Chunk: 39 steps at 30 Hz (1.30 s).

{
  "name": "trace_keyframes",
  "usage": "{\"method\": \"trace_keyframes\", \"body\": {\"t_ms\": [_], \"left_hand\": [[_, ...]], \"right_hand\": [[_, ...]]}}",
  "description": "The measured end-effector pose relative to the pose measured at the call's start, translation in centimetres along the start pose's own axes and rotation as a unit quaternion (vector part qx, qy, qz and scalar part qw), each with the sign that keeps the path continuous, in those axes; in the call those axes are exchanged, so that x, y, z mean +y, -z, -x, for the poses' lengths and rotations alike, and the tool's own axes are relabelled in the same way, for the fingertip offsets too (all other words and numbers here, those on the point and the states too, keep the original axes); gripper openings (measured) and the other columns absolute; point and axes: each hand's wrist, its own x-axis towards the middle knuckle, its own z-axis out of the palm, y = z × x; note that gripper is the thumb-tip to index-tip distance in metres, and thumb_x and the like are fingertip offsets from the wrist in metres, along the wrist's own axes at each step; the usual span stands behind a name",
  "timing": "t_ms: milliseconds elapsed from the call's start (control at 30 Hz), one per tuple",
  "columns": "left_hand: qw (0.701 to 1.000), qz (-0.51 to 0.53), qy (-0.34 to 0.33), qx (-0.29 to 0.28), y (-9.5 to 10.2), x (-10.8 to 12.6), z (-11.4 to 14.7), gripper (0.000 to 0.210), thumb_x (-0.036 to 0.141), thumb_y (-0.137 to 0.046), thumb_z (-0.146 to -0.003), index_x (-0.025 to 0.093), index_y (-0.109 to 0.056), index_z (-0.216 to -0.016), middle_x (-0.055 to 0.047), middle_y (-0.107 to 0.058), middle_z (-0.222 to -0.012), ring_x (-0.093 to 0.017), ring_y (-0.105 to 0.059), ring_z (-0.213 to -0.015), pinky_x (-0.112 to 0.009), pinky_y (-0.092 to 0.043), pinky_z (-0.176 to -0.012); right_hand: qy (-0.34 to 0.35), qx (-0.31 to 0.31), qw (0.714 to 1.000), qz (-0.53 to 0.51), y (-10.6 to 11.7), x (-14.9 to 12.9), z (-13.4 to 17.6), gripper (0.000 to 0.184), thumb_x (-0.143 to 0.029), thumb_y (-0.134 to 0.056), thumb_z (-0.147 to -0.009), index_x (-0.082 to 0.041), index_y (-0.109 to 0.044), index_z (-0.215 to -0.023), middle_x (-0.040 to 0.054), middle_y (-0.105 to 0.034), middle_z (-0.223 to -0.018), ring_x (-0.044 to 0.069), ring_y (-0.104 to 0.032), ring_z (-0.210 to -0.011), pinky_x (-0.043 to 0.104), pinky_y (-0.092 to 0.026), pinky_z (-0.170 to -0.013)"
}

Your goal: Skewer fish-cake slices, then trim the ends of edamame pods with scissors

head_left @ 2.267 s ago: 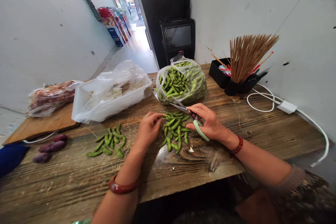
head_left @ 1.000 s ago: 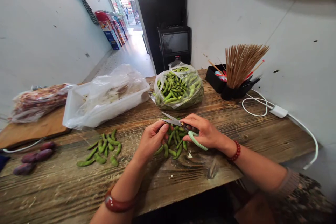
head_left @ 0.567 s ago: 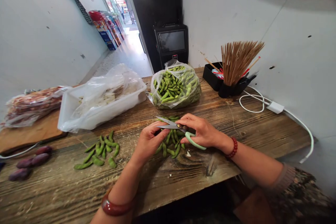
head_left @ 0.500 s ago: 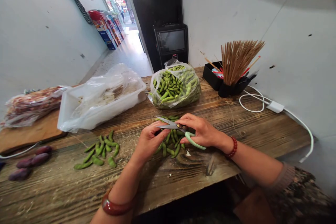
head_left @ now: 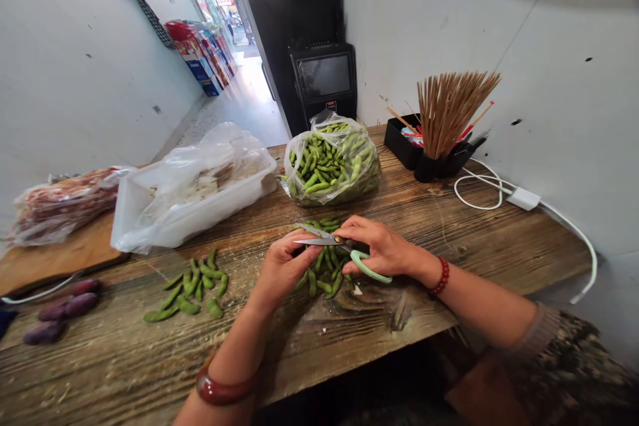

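Note:
My right hand (head_left: 379, 249) is wrapped round a pair of scissors (head_left: 367, 267) with pale green handles. Their blades are parted and point left, across the fingertips of my left hand (head_left: 287, 266). That hand is closed in a pinch by the blades; what it grips is hidden behind the fingers. Under both hands lies a loose pile of green soybean pods (head_left: 327, 269), partly covered by them. A smaller group of pods (head_left: 190, 286) rests on the wooden table (head_left: 379, 359) to the left of my left hand.
Behind my hands stands a clear bag of pods (head_left: 332, 163). Left of it are a white plastic tub (head_left: 194, 226), a bag of reddish food (head_left: 70, 203) on a board, and purple tubers (head_left: 80, 304). At right are skewers (head_left: 449, 116) in a black holder and a white cable (head_left: 564, 216).
The scissor blades have closed slightly, with the upper blade lower against my left fingers. Both hands stay in almost the same place; the whole view has shifted a little.

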Motion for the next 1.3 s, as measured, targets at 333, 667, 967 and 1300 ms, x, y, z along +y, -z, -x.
{"method": "trace_keyframes", "body": {"t_ms": [333, 667, 967, 1300], "left_hand": [[0.999, 0.009, 0.032, 0.033, -0.1, 0.3, 0.0, 0.012, 0.026, -0.069, -0.078, 0.018, -0.076, -0.084, -0.005, -0.071, -0.084, -0.018, -0.061, -0.081, -0.029, -0.047, -0.077], [0.924, 0.328, 0.162, 0.109, -0.1, 0.1, 0.0, 0.026, 0.022, -0.082, -0.066, 0.016, -0.062, -0.081, 0.001, -0.067, -0.077, -0.011, -0.067, -0.067, -0.022, -0.054, -0.066], [0.894, 0.411, 0.157, 0.087, -0.4, 0.0, 0.1, 0.028, 0.017, -0.081, -0.067, 0.016, -0.063, -0.089, -0.001, -0.070, -0.078, -0.011, -0.066, -0.069, -0.022, -0.055, -0.069], [0.944, 0.289, 0.148, 0.056, -1.3, -0.4, 0.3, 0.028, 0.036, -0.076, -0.074, 0.017, -0.065, -0.092, -0.004, -0.072, -0.079, -0.018, -0.068, -0.071, -0.027, -0.051, -0.067]], "right_hand": [[0.003, -0.003, 1.000, 0.009, -0.1, 0.2, 0.2, 0.046, -0.039, -0.070, -0.082, -0.015, -0.060, -0.121, 0.0097, -0.061, -0.100, 0.019, -0.060, -0.087, 0.031, -0.050, -0.078], [-0.030, 0.079, 0.996, -0.007, -0.4, 0.5, 0.1, 0.054, -0.035, -0.077, -0.076, -0.018, -0.057, -0.123, 0.0097, -0.060, -0.107, 0.018, -0.058, -0.085, 0.032, -0.052, -0.072], [-0.014, 0.047, 0.999, 0.024, -0.5, 0.2, 0.1, 0.056, -0.036, -0.076, -0.077, -0.019, -0.055, -0.127, 0.0101, -0.058, -0.109, 0.022, -0.060, -0.095, 0.036, -0.052, -0.082], [-0.020, 0.031, 0.998, 0.045, -0.5, 0.2, 0.1, 0.055, -0.036, -0.074, -0.078, -0.020, -0.055, -0.128, 0.0099, -0.058, -0.108, 0.022, -0.059, -0.093, 0.036, -0.052, -0.082]]}}
